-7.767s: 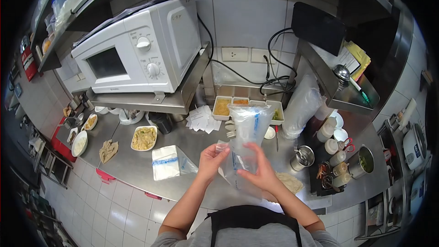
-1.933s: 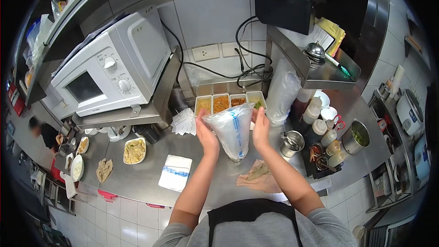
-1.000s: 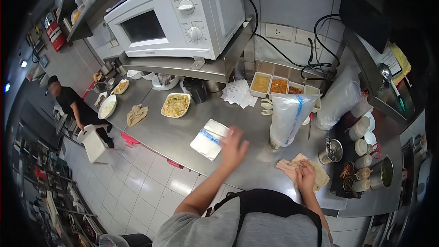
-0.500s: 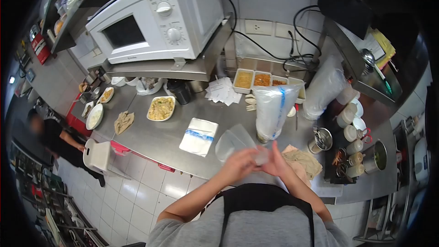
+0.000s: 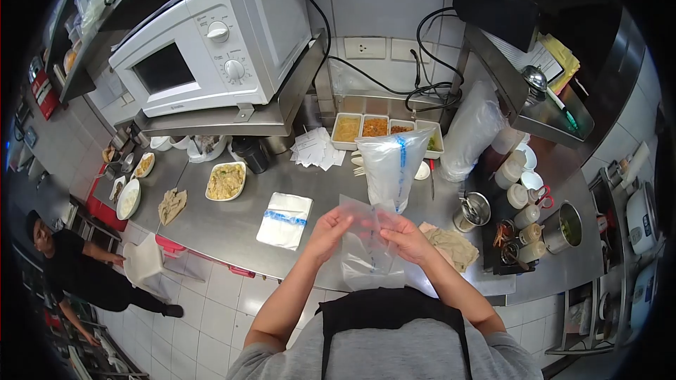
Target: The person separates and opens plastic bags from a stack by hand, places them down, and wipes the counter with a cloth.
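Observation:
A clear plastic bag point(image 5: 366, 257) hangs stretched between my two hands, in front of my apron at the counter's near edge. My left hand point(image 5: 329, 232) is closed on its left upper side, thumb against fingers. My right hand point(image 5: 407, 239) pinches its right upper side. Just beyond the bag stands a tall plastic bag bundle point(image 5: 384, 169) with a blue stripe. A white folded stack with a blue band point(image 5: 284, 221) lies flat to the left of my left hand. A crumpled beige cloth point(image 5: 451, 246) lies to the right of my right hand.
A microwave point(image 5: 211, 49) sits on a raised shelf at the back left. On the counter are a dish of yellowish food point(image 5: 226, 181), ingredient trays point(image 5: 373, 127), a metal pot point(image 5: 565, 229) and several sauce bottles point(image 5: 517, 197). A person in black point(image 5: 84, 267) stands at far left beside a white stool point(image 5: 144, 264).
My hands have moved apart, and the clear bag now hangs spread between them. The view has shifted, so the counter things appear further left. The person at left has turned.

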### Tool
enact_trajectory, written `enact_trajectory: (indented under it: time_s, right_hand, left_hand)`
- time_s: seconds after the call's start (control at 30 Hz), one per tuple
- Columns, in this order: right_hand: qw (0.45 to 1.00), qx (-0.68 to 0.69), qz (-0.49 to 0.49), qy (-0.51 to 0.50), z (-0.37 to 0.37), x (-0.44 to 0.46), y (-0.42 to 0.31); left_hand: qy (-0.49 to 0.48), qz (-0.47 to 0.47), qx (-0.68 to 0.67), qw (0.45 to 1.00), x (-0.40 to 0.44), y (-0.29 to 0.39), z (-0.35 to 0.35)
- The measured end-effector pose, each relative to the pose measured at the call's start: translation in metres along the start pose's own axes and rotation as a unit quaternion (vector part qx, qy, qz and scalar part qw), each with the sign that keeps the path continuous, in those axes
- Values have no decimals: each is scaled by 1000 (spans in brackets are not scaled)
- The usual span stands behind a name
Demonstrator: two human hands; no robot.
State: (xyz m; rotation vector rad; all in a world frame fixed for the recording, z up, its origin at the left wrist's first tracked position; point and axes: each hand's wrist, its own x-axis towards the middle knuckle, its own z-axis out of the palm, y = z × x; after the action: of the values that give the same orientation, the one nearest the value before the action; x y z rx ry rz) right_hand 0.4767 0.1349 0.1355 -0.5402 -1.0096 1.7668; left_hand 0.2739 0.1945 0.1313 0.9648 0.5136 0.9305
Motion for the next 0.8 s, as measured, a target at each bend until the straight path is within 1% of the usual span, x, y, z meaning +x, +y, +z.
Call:
enact_trajectory:
  time_s: [0.03,0.13,0.23,0.3,0.33,0.4,0.5,0.6,0.63,0.73,0.77,0.8]
  right_hand:
    - [999,-37,-15,5,0,-1,-1]
    - [998,-39,-51,1,8,-7,-26]
    - [992,-48,-70,96,16,-6,-44]
    - [965,-188,-91,158,1,-3,-42]
    - [943,-256,-99,188,-5,-2,-41]
    - [929,-275,-122,217,0,-4,-47]
    - [914,-295,-136,244,-4,-7,-49]
    - [904,-322,-133,249,-9,-5,-42]
    - [901,-332,-130,248,-9,-3,-37]
    - [910,-272,-147,278,-10,7,-20]
    - [937,-169,-121,281,-11,6,-22]
    - [954,-63,-93,279,-12,4,-24]
  left_hand:
    - [6,3,16,1000,4,1,0]
    - [17,7,62,998,15,4,3]
    - [27,16,91,995,13,17,25]
    - [38,35,94,994,14,23,41]
    - [31,24,107,993,17,22,39]
    - [18,7,130,991,21,20,34]
    - [-9,24,135,991,22,24,38]
    - [-91,136,99,982,21,8,40]
    - [-97,144,83,981,18,-1,45]
    - [-188,-34,73,979,9,-39,27]
    - [-168,-55,67,982,3,-48,31]
    - [-148,-76,61,984,-2,-57,37]
